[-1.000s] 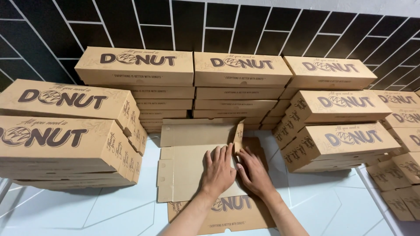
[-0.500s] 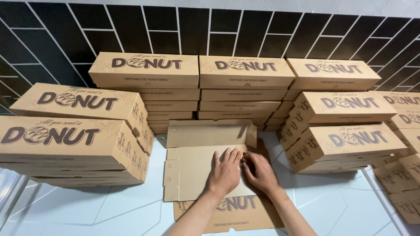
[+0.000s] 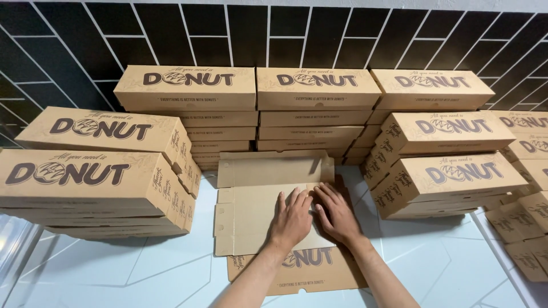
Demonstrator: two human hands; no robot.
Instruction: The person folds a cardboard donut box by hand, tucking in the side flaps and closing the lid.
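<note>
At the centre of the white table point(image 3: 142, 274), the left hand point(image 3: 291, 219) lies palm down with fingers spread on a flat, unfolded brown cardboard box blank point(image 3: 251, 219); it grips nothing. Just beside it, the right hand point(image 3: 338, 214) also presses flat and open on the same sheet, thumbs nearly meeting. Both forearms run off the bottom edge of the view. The blank's far flap point(image 3: 274, 168) stands tilted up toward the wall, and its near printed panel point(image 3: 308, 268) is partly covered by the arms. Whether the sheet's right edge is folded cannot be told, since the right hand hides it. To the left rises a stack of closed brown cardboard boxes point(image 3: 91, 177), its lower boxes mostly hidden under the top ones. Behind the blank stand more stacked brown boxes point(image 3: 317, 91), against a black tiled wall point(image 3: 245, 28). On the right, another pile of boxes point(image 3: 451, 171) leans unevenly, and those at the far right are cut off by the frame.
</note>
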